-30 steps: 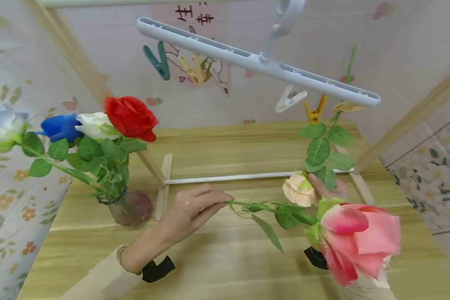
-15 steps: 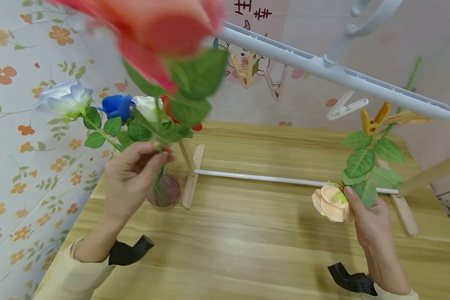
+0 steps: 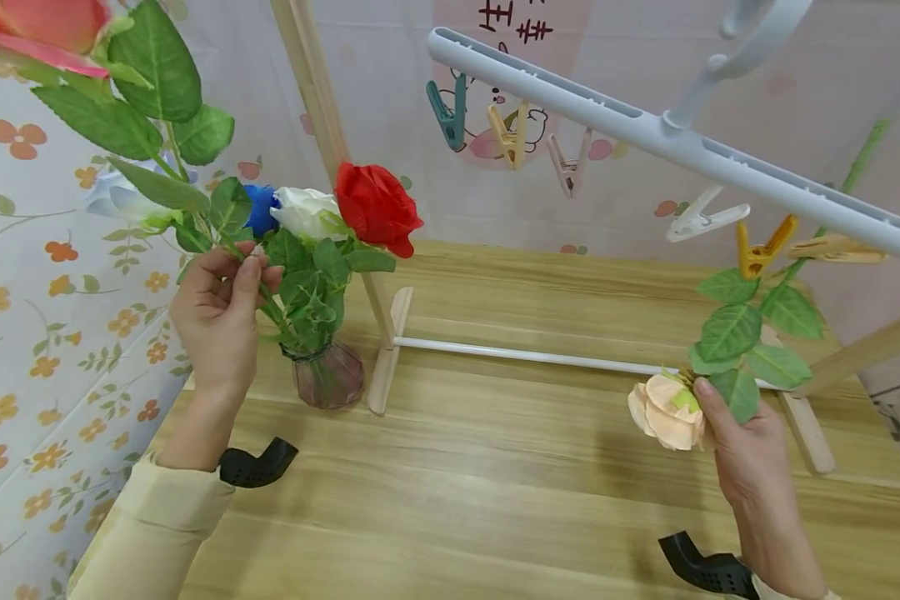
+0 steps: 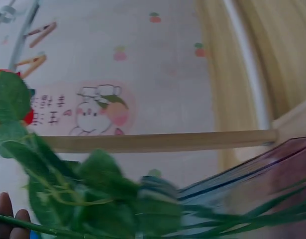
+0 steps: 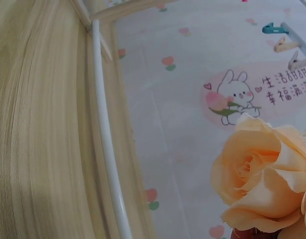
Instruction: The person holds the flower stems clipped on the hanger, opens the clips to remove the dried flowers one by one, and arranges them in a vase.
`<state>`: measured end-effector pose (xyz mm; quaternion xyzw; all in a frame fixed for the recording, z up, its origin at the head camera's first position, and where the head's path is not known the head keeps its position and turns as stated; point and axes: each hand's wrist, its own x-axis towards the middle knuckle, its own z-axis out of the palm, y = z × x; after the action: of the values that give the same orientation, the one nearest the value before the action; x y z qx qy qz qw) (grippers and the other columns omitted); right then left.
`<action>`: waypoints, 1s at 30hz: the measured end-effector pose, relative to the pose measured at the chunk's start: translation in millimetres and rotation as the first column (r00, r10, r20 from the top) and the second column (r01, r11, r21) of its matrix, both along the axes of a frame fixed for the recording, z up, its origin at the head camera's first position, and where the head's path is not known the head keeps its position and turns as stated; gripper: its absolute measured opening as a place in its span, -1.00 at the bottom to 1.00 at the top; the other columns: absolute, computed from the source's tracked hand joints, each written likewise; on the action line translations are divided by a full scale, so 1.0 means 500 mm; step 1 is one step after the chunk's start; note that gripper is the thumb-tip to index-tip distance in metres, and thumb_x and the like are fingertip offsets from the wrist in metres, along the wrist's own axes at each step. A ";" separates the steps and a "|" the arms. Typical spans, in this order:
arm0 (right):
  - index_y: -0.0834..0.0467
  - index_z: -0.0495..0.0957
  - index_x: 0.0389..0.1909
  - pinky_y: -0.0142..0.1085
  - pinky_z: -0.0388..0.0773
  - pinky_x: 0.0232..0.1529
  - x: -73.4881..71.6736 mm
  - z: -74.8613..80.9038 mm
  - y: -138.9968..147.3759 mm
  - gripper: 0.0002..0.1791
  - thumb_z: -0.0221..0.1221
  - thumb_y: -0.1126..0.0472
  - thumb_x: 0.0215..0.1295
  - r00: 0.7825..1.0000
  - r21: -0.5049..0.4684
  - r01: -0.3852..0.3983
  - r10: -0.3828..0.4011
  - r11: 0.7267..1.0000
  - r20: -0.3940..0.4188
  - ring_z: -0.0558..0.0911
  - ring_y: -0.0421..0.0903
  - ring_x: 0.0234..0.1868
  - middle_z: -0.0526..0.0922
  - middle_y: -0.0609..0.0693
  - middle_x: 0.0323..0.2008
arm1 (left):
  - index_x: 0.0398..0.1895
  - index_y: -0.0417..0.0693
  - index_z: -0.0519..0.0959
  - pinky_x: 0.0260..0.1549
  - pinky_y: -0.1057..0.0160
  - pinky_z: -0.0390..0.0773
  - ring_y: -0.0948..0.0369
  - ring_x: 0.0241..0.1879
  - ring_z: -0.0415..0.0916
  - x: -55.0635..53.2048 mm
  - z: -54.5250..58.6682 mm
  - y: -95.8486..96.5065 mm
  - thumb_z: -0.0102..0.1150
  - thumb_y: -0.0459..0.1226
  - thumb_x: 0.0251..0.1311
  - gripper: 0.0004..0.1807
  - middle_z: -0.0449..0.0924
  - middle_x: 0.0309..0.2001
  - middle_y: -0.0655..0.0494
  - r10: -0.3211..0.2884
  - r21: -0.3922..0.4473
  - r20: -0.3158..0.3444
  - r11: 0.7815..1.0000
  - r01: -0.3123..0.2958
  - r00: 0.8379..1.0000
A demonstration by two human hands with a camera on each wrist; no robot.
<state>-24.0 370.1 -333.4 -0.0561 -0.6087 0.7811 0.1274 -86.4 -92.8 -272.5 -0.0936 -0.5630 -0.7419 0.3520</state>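
Observation:
My left hand (image 3: 221, 321) pinches the green stem of a pink rose (image 3: 41, 33), whose bloom is cut off at the top left of the head view. The stem slants down to the mouth of a pinkish glass vase (image 3: 332, 379); the left wrist view shows stems inside the glass (image 4: 272, 204). A red rose (image 3: 378, 208), a white rose (image 3: 307, 212), a blue rose (image 3: 261, 210) and a pale blue rose (image 3: 123, 196) stand in it. My right hand (image 3: 753, 454) grips a peach rose (image 3: 667, 412) just behind its bloom. This rose hangs head down from the hanger.
A white hanger (image 3: 645, 133) tilts down to the right. A teal clothespin (image 3: 450, 117), a white clothespin (image 3: 705, 218), a yellow clothespin (image 3: 763, 248) and others hang from it. A wooden rack with a white crossbar (image 3: 525, 357) stands on the wooden table (image 3: 457, 492).
My left hand has carried the pink rose from the middle leftward to the vase, and its stem now reaches the vase mouth. My right hand stays on the peach rose.

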 end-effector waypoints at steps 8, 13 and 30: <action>0.15 0.65 -0.14 -0.59 0.50 -0.13 0.012 -0.001 0.006 -0.76 0.07 0.43 0.30 0.999 0.013 0.035 -0.035 0.999 0.029 0.53 -0.33 -0.05 0.61 -0.13 -0.14 | -0.24 -0.30 0.51 -0.17 0.40 0.57 0.27 -0.27 0.61 0.008 -0.073 0.020 0.04 -0.57 0.21 -0.88 0.58 -0.25 0.08 0.038 -0.137 0.063 0.990 -0.029 0.997; 0.11 0.66 -0.20 -0.58 0.50 -0.18 0.009 0.003 0.000 -0.77 0.05 0.40 0.32 0.999 0.032 0.024 -0.025 0.999 0.042 0.51 -0.32 -0.10 0.62 -0.15 -0.20 | -0.09 -0.24 0.45 -0.17 0.45 0.53 0.27 -0.20 0.58 0.020 -0.076 0.014 0.04 -0.57 0.19 -0.76 0.55 -0.26 0.11 0.114 -0.179 0.103 0.979 -0.095 0.988; 0.02 0.65 -0.25 -0.56 0.55 -0.28 0.011 0.013 0.000 -0.81 0.09 0.32 0.33 0.998 0.083 0.000 -0.005 0.997 0.057 0.63 -0.36 -0.27 0.68 -0.18 -0.32 | 0.28 -0.23 0.29 -0.16 0.41 0.41 0.22 -0.06 0.43 0.046 -0.075 0.020 0.16 -0.60 0.00 -0.32 0.44 0.02 0.06 0.223 -0.288 0.165 0.943 -0.169 0.961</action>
<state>-18.6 370.1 -326.8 -0.0738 -0.6437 0.7532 0.1134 -63.3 -83.0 -310.0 -0.0107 -0.6974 -0.6245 0.3514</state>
